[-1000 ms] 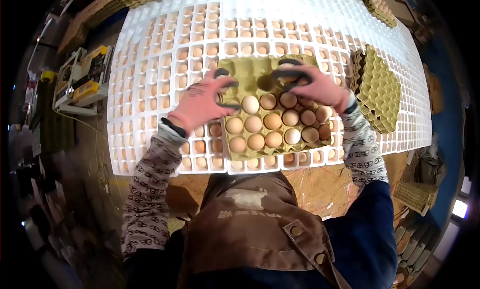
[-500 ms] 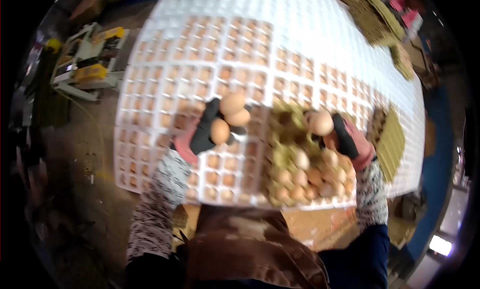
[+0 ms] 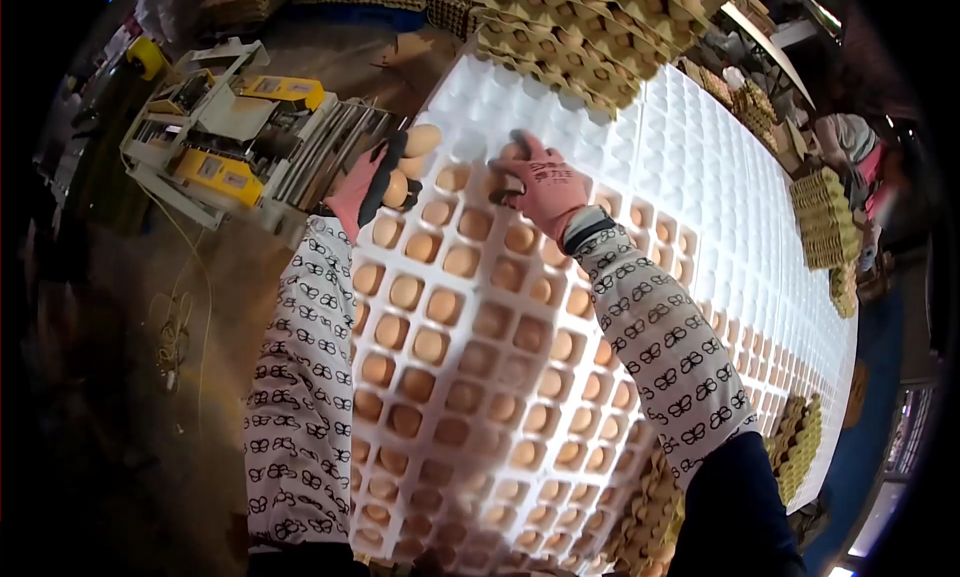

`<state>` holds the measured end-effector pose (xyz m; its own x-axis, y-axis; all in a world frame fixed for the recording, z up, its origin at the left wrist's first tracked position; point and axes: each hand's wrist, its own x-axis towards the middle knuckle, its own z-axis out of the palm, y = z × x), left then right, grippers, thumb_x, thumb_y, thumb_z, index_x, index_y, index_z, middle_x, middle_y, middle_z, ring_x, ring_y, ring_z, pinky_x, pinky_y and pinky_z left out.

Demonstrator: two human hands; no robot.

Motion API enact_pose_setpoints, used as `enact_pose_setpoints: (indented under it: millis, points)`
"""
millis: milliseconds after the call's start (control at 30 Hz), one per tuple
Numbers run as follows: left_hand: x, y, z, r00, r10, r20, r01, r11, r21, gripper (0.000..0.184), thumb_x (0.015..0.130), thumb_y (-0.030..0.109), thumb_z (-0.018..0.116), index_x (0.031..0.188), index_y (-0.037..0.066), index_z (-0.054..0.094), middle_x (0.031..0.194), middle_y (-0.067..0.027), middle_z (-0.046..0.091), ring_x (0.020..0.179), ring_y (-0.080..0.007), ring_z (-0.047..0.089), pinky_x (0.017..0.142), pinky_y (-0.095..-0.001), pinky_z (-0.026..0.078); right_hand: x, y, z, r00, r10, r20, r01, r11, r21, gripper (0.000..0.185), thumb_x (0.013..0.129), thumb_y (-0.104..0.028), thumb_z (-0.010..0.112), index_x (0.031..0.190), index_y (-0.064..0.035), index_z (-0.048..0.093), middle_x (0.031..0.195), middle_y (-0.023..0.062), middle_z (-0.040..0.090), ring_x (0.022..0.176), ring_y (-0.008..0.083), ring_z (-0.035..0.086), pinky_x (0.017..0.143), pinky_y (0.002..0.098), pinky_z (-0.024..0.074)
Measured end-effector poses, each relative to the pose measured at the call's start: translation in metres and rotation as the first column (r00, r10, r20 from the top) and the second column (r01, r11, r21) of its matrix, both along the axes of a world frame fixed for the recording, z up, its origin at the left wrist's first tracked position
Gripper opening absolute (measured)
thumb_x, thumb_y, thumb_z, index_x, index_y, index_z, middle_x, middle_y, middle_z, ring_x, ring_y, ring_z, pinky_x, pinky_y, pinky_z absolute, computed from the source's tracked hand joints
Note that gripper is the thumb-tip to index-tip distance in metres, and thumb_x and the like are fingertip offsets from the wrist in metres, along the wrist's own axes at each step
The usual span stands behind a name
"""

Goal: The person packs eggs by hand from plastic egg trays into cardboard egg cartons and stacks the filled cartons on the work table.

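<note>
Egg (image 3: pixel 424 140); long axis roughly sideways

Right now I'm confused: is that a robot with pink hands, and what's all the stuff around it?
No robot here! These are a person's own hands in pink gloves with dark fingers. Every picture comes from one camera worn on that person's head, looking forward and down, so you see what lies before them.

The left hand holds a few eggs. The right hand reaches over the trays, with its fingertips around another egg; I can't tell how tightly.

White trays with little cups cover the surface, and many cups hold an egg. At the far end are stacked greenish-brown cartons, and to the left stands a machine with yellow parts.
</note>
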<state>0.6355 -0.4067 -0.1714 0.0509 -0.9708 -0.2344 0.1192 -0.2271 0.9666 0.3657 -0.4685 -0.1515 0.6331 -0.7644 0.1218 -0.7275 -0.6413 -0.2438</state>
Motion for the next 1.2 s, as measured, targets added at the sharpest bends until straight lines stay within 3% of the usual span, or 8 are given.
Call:
enact_pose_setpoints:
  millis: [167,300,333,467,733,933,1033,1200]
  points:
    - [0.005,-0.05,-0.004,0.731,0.101,0.675,0.079,0.97,-0.23,0.045,0.086,0.034,0.069,0.115,0.002,0.063,0.1,-0.0128,0.067,0.086,-0.0242,0.062,0.079,-0.0323,0.048,0.011,-0.076,-0.045,0.924,-0.215,0.317,0.112,0.943,0.313,0.034,0.088,-0.038,0.064,0.112,-0.0159,0.071,0.077,0.0119,0.066,0.077,0.0279,0.067,0.074,0.0401,0.0538]
    - [-0.008,-0.096,-0.032,0.439,0.47,0.766,-0.061,0.866,-0.497,0.048,0.087,0.037,0.065,0.121,0.003,0.059,0.117,-0.0215,0.061,0.107,-0.0373,0.059,0.088,-0.0416,0.049,0.026,-0.105,-0.036,0.292,-0.792,0.536,-0.202,0.496,0.844,0.027,0.085,-0.029,0.068,0.083,-0.0016,0.069,0.06,0.0044,0.058,0.055,0.0175,0.058,0.056,0.0329,0.0482]
    - [-0.006,-0.116,-0.028,0.589,0.491,0.643,-0.145,0.846,-0.513,0.047,0.088,0.036,0.063,0.122,0.003,0.058,0.12,-0.0217,0.06,0.108,-0.0379,0.058,0.089,-0.0421,0.048,0.032,-0.101,-0.046,0.581,-0.401,0.708,-0.077,0.839,0.539,0.022,0.084,-0.024,0.065,0.093,-0.004,0.069,0.069,0.007,0.062,0.065,0.0216,0.063,0.063,0.0346,0.0513]
    - [-0.025,-0.173,-0.032,0.715,0.595,0.367,-0.307,0.739,-0.599,0.042,0.092,0.032,0.058,0.124,0.004,0.057,0.126,-0.0225,0.056,0.113,-0.0401,0.055,0.094,-0.0437,0.046,0.063,-0.062,-0.064,0.979,0.173,0.11,-0.154,0.975,-0.16,0.053,0.083,-0.024,0.06,0.131,-0.005,0.05,0.129,0.0189,0.055,0.12,0.0345,0.051,0.104,0.0423,0.0395]
    - [-0.022,-0.174,-0.063,0.613,0.574,0.543,-0.207,0.78,-0.591,0.042,0.089,0.026,0.058,0.122,0.001,0.058,0.116,-0.0232,0.062,0.106,-0.0398,0.06,0.094,-0.0434,0.047,-0.155,0.05,0.055,0.979,-0.019,0.204,0.023,1.0,-0.016,0.052,0.081,-0.01,0.069,0.131,-0.0086,0.055,0.137,0.0151,0.052,0.128,0.033,0.048,0.106,0.0399,0.0399]
    - [-0.092,-0.075,-0.034,0.997,-0.007,0.073,0.03,0.946,-0.322,0.047,0.097,0.029,0.056,0.131,-0.003,0.054,0.132,-0.0155,0.057,0.121,-0.0296,0.054,0.101,-0.0369,0.041,-0.404,0.233,0.169,0.701,-0.704,0.11,0.701,0.709,0.072,0.045,0.088,-0.017,0.068,0.129,-0.0041,0.056,0.116,0.0173,0.066,0.107,0.0279,0.064,0.092,0.0343,0.0491]
    - [-0.243,0.05,0.028,0.875,-0.416,0.247,0.484,0.778,-0.401,0.037,0.099,0.016,0.048,0.132,-0.001,0.054,0.125,-0.0096,0.063,0.11,-0.0175,0.058,0.098,-0.0296,0.042,-0.5,0.345,0.184,0.356,-0.933,-0.056,0.921,0.34,0.191,0.049,0.091,-0.032,0.066,0.13,-0.0046,0.056,0.112,0.0193,0.068,0.103,0.0281,0.066,0.089,0.0354,0.0504]
    - [-0.442,0.229,0.101,0.501,-0.596,0.627,0.864,0.304,-0.402,0.048,0.08,0.021,0.07,0.125,0.01,0.059,0.125,-0.0136,0.056,0.12,-0.0327,0.051,0.106,-0.0417,0.038,-0.513,0.447,0.177,0.497,-0.861,-0.111,0.792,0.397,0.464,0.069,0.088,-0.04,0.068,0.144,-0.0116,0.042,0.117,0.0197,0.065,0.104,0.0309,0.065,0.089,0.0377,0.0503]
